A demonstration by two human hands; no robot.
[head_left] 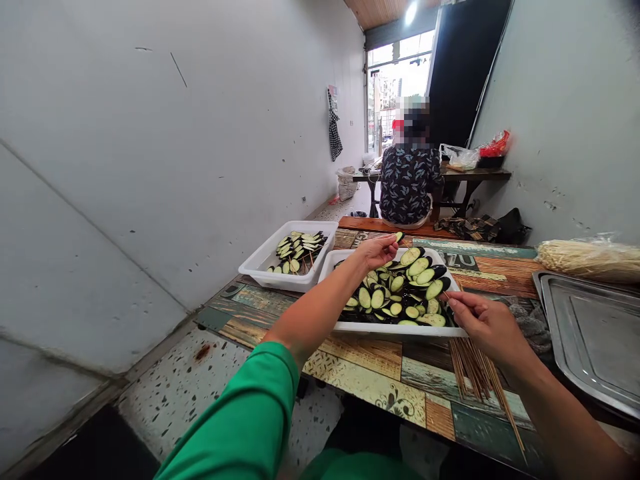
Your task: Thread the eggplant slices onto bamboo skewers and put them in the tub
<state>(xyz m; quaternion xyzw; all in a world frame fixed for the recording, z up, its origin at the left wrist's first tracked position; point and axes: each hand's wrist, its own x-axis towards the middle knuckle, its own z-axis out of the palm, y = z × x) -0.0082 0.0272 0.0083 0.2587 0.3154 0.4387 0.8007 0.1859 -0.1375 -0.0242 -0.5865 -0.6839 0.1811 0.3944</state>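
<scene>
My left hand [379, 252] is raised over the far side of a white tub [390, 328], pinching an eggplant slice [399, 237] between its fingertips. At the tub's right edge, my right hand [483, 317] grips the end of a bamboo skewer [447, 294]. A row of overlapping eggplant slices [419, 267] runs from that skewer up and to the left. Loose oval slices [377, 298] with dark skin and pale green flesh lie in the tub below. Beneath my right hand, a bundle of bare bamboo skewers [473, 370] leans across the tub's corner onto the table.
A second white tub [260, 268] with skewered eggplant stands at the left. Metal trays [590, 333] and a bag of pale noodle-like strands [590, 257] are at the right. Beyond the patchwork table [365, 357], a person [410, 180] sits facing away on a bench.
</scene>
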